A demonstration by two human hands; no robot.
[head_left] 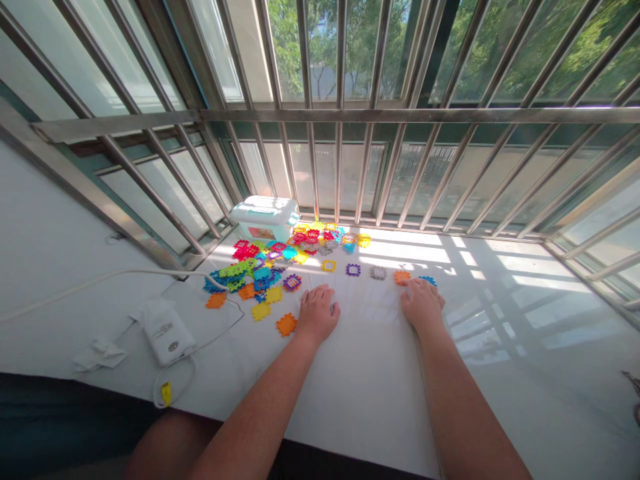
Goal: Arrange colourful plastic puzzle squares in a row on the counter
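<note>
My right hand [423, 303] reaches to the right end of a spaced row of notched plastic tiles. Its fingers are on a blue tile [428, 281], partly covering it, and the forefinger lies by an orange tile [401, 277]. Leftward along the row are a grey tile [379, 273], a purple square frame tile [353, 270] and a yellow frame tile [329, 265]. My left hand [319, 312] rests on the white surface, thumb apart from its loosely bent fingers, with nothing visible in it. Beside its wrist lies another orange tile [287, 325].
A mixed heap of coloured tiles [260, 273] spreads left of my hands, before a white lidded box [265, 217]. A white power device [167, 333] with a cable [150, 272] lies at left. Metal window bars [340, 167] border the far edge of the white ledge [370, 387].
</note>
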